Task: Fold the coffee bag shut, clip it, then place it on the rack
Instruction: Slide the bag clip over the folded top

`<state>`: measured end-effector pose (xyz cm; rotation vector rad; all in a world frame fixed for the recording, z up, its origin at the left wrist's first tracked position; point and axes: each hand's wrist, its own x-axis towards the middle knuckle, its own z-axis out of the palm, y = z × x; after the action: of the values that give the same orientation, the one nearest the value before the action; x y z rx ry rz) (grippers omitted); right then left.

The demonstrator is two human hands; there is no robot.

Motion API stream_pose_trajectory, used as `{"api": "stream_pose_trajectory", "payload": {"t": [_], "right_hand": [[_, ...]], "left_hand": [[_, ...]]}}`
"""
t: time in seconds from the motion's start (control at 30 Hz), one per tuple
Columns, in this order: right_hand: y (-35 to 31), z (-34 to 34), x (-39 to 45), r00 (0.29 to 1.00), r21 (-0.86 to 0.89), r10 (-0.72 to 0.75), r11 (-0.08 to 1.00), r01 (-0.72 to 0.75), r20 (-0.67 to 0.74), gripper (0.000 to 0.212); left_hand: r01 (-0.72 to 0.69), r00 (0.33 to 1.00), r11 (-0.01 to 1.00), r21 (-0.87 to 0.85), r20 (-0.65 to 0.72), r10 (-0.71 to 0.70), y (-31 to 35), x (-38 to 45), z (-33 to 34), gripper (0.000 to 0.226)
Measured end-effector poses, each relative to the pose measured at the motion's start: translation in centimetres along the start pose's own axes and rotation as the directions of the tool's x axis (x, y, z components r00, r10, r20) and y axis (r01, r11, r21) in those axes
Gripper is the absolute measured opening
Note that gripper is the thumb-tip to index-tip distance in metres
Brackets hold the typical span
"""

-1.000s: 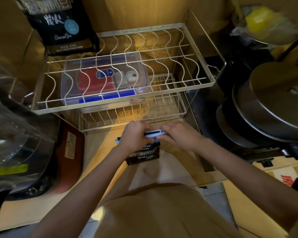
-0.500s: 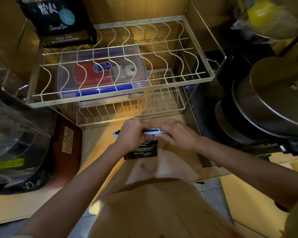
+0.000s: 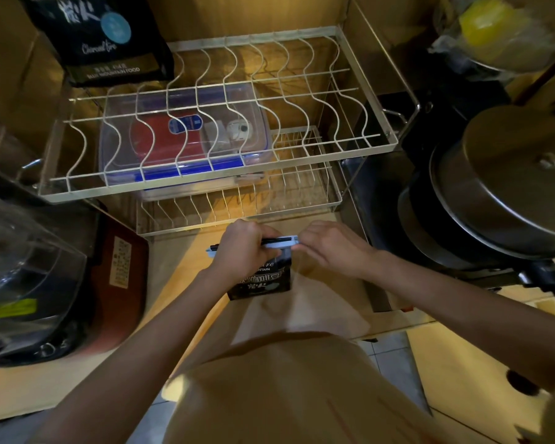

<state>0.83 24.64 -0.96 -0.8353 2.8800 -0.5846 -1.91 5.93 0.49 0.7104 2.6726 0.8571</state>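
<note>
Head view: a person's left hand [image 3: 242,246] and right hand [image 3: 330,248] are gripping opposite ends of a pale blue clip [image 3: 277,242] lying along the folded top of a small black coffee bag [image 3: 263,277]. The bag is standing upright on the wooden counter [image 3: 321,302], just in front of the two-tier wire rack [image 3: 205,193]. A second black coffee bag [image 3: 100,36] is sitting at the rack's upper left corner.
</note>
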Motion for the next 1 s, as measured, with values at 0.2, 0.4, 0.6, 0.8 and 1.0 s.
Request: {"api": "stream_pose_trajectory", "payload": {"t": [0.2, 0.4, 0.6, 0.8, 1.0], "right_hand": [[-0.1, 0.7, -0.5, 0.997, 0.029, -0.026, 0.999, 0.029, -0.077, 0.032], [0.2, 0.2, 0.4, 0.992, 0.058, 0.087, 0.994, -0.092, 0.091, 0.028], [-0.2, 0.9, -0.2, 1.000, 0.045, 0.031, 0.998, -0.031, 0.001, 0.031], [-0.2, 1.5, -0.3, 0.999, 0.068, 0.037, 0.997, -0.034, -0.036, 0.027], [-0.4, 1.6, -0.3, 0.987, 0.177, 0.160, 0.972, -0.153, -0.026, 0.027]], "left_hand": [[-0.017, 1.000, 1.000, -0.003, -0.006, 0.017, 0.1, -0.4, -0.1, 0.026], [-0.041, 0.999, 0.999, -0.003, 0.027, 0.041, -0.2, 0.2, -0.2, 0.025], [-0.078, 0.997, 0.997, 0.016, -0.026, 0.079, 0.0, -0.4, 0.0, 0.023], [-0.072, 0.997, 0.997, 0.013, -0.019, 0.072, 0.1, -0.6, 0.0, 0.023], [-0.059, 0.998, 0.988, 0.140, -0.004, 0.060, 0.4, -0.7, 0.3, 0.032]]}}
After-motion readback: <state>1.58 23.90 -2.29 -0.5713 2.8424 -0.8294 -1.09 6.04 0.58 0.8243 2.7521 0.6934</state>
